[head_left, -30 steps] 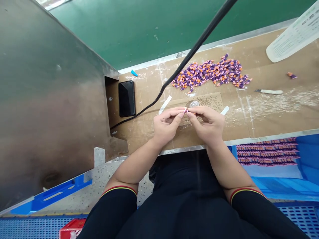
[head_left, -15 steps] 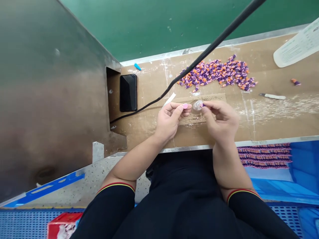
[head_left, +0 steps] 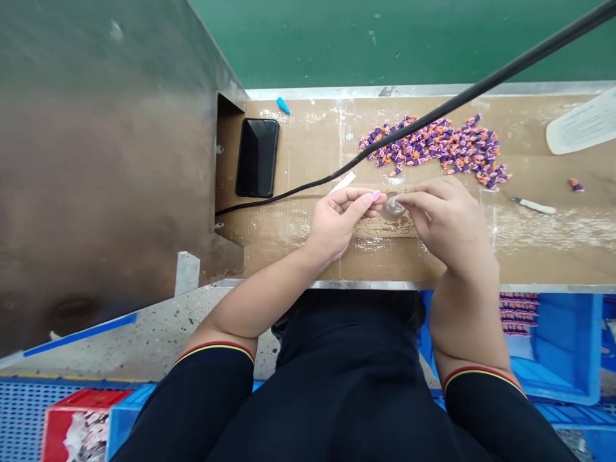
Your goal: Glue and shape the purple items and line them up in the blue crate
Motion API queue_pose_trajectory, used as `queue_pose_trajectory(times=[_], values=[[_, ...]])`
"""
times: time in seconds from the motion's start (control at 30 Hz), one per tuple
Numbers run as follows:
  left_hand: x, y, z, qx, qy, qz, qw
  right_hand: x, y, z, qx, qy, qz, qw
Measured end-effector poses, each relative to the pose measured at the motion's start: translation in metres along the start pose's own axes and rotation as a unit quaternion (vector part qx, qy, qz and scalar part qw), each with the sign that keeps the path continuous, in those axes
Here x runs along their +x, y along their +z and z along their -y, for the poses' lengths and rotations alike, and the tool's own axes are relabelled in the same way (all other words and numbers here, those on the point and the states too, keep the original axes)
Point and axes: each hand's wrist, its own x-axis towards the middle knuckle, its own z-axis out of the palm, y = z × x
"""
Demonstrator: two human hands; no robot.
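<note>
My left hand [head_left: 334, 224] pinches a small flat pink piece [head_left: 376, 195] between thumb and forefinger, just left of a small clear round dish [head_left: 394, 206]. My right hand [head_left: 450, 218] is closed, thumb and forefinger pressed together at the dish's right edge; its fingertips hide whatever is between them. Beyond the hands lies a pile of small purple, orange and pink figure-like pieces [head_left: 433, 147]. A white strip [head_left: 342, 183] rests behind my left hand.
A black cable [head_left: 414, 131] crosses above the cardboard-covered bench [head_left: 298, 256]. A phone [head_left: 257, 157] lies beside the metal housing [head_left: 115, 179] on the left. A white-handled knife [head_left: 535, 206], one loose piece [head_left: 576, 185] and a pale plastic container [head_left: 582, 125] are to the right.
The view has shifted a little. The pink piece is tilted more edge-on in my left fingers. The purple piece seen earlier at my right fingertips no longer shows; those fingers are lower at the dish.
</note>
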Motion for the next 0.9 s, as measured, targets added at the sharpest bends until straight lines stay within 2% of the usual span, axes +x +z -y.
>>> queue_pose_trajectory(times=[0.07, 0.17, 0.27, 0.37, 0.5, 0.67, 0.9], values=[[0.000, 0.000, -0.001, -0.009, -0.006, 0.000, 1.000, 0.000, 0.000, 0.008, 0.000, 0.009, -0.027, 1.000], [-0.001, 0.000, -0.003, -0.019, -0.025, 0.005, 1.000, -0.003, 0.008, 0.030, 0.032, 0.047, -0.107, 0.993], [-0.001, -0.002, -0.001, -0.019, -0.028, 0.013, 0.999, -0.007, 0.026, 0.055, 0.099, 0.071, -0.193, 0.974], [-0.001, -0.005, 0.002, -0.010, -0.013, 0.017, 1.000, -0.011, 0.045, 0.068, 0.118, 0.078, -0.241, 0.960], [-0.002, -0.006, 0.004, -0.001, -0.004, 0.013, 1.000, -0.012, 0.055, 0.069, 0.092, 0.086, -0.245, 0.961], [-0.003, -0.002, 0.003, 0.007, 0.023, -0.008, 1.000, -0.012, 0.054, 0.067, 0.116, 0.069, -0.255, 0.958], [-0.007, -0.003, 0.007, 0.054, 0.049, -0.019, 0.997, -0.013, 0.056, 0.067, 0.106, 0.087, -0.241, 0.961]])
